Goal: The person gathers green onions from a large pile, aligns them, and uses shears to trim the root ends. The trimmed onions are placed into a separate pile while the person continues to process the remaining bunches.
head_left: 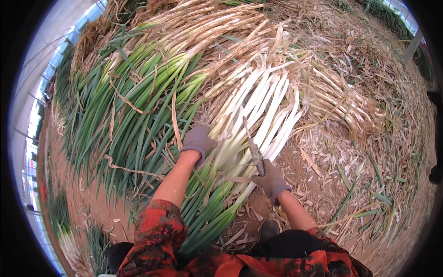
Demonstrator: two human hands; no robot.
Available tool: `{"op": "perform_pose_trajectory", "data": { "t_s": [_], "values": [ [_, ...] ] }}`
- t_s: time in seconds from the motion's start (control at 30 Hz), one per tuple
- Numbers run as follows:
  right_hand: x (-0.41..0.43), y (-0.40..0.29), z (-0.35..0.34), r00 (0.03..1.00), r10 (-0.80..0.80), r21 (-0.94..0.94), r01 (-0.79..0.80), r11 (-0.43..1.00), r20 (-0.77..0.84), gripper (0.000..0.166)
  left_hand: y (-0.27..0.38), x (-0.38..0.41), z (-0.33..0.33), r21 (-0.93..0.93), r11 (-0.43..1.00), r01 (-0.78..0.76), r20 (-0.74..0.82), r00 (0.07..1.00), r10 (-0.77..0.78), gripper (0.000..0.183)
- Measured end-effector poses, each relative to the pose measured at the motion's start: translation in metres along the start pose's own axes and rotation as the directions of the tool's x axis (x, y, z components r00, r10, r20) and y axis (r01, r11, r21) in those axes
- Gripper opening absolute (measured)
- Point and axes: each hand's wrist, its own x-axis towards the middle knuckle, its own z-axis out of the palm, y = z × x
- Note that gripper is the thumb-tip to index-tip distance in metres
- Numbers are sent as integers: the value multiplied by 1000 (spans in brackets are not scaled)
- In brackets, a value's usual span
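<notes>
Both my hands wear grey gloves. My right hand (271,178) is closed around the grip of a metal air blow gun (255,152), whose thin nozzle points up and away over the stalks. My left hand (199,140) lies at the left edge of the peeled stalks, against a stalk; its fingers are hidden, so its hold cannot be told. Between and beyond the hands lie several scallions with clean white shanks (273,114), their green leaves (207,211) running back towards me. To the left is a large heap of unpeeled scallions (145,86) with brown, soil-coated shanks.
Scallions with rooted brown ends (346,104) lie at the right. Dry peeled husks (332,152) and leaf scraps cover much of the soil floor. Small scallion bundles (69,242) stand at the lower left. My boot (270,228) is just below my right hand.
</notes>
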Motion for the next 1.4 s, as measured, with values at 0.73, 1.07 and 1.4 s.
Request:
{"op": "perform_pose_trajectory", "data": {
  "t_s": [0.73,1.07,1.4],
  "values": [
    [136,-34,-103,965,25,-99,-52,994,-260,48,15,-19,25,-184,983,-4,424,902,82,96],
    [119,-10,-106,967,90,-63,-108,992,-237,49,35,-83,42,-77,976,-204,386,896,218,84],
    [126,27,-97,919,75,30,-69,997,-386,48,-29,-19,76,159,934,-321,-85,938,337,51]
  ]
}}
